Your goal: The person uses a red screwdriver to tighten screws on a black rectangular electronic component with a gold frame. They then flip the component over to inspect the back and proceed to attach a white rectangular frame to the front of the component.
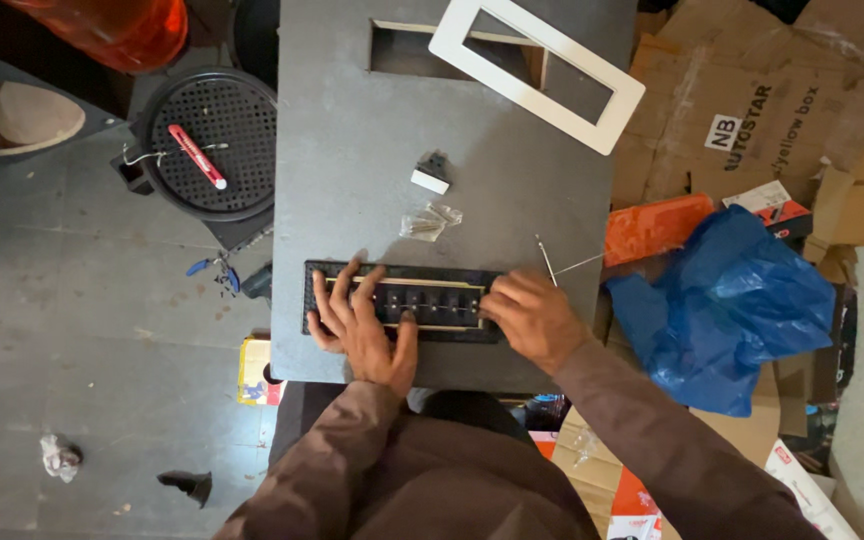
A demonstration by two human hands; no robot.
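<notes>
This looks like a small, informal electrical workshop. The hands work on a grey board (pixel 352 150) with a rectangular cutout, set over a bare concrete floor (pixel 72 300). Just beyond the hands lie a small bag of screws (pixel 430 221) and a white faceplate frame (pixel 537 70). Off to the right sit torn cardboard boxes (pixel 752 90) and a blue plastic bag (pixel 737 300). To the left a speaker grille (pixel 214 140) holds a red-handled tool (pixel 197 156), with scraps littering the floor.

Soft, even daylight is seen; shadows are weak, the picture is sharp, and edges are slightly stretched.
</notes>
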